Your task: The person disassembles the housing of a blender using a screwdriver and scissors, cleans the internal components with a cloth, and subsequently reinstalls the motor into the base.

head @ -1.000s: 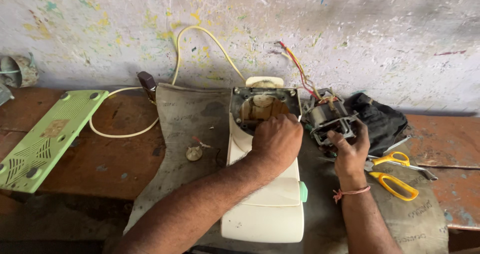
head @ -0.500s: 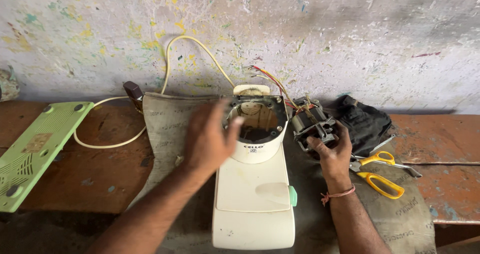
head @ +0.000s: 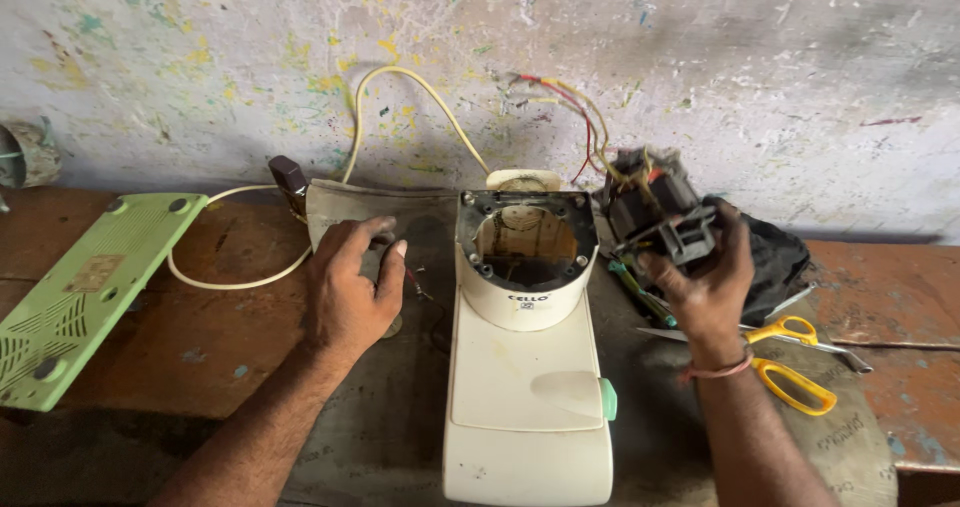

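The left forearm enters from the lower left of the frame and runs up toward the centre-left, bare to the wrist. The left hand (head: 350, 289) lies palm down, back toward the camera, its fingers curled loosely inward with the fingertips tucked near the thumb. The right forearm rises from the lower right edge, a thin red thread around the wrist. The right hand (head: 705, 272) is lifted at centre-right, fingers bent and closed in a grip, knuckles facing the camera.

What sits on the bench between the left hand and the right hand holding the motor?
In the head view, the cream appliance housing lies between the left hand and the right hand, which holds the motor. Its open round cavity faces up.
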